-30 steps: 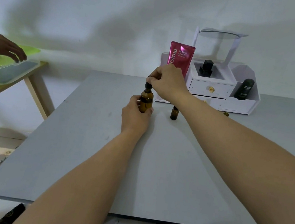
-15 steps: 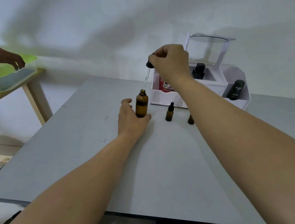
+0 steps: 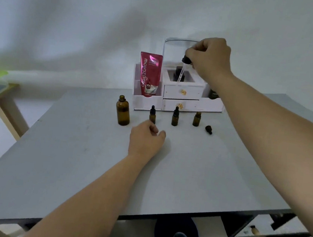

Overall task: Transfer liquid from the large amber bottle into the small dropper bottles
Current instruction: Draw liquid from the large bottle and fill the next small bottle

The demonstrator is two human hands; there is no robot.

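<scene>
Amber bottle [image 3: 122, 112] sits uncapped mid-frame; my right hand [image 3: 209, 59] pinches its dropper [image 3: 182, 68] aloft for carrying, left hand [image 3: 146, 140] loosely curled, empty.

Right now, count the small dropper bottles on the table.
3, in a row before the white organizer: left one behind the left hand, middle one capped, right one open.

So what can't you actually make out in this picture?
- Head view: whether the pipette in the right hand holds liquid; too thin and blurred.
- Liquid level in the large amber bottle; glass too dark.
- Dark bottle in the organizer; mostly hidden by the right forearm.
- Left small dropper bottle; base covered by the left hand.
</scene>
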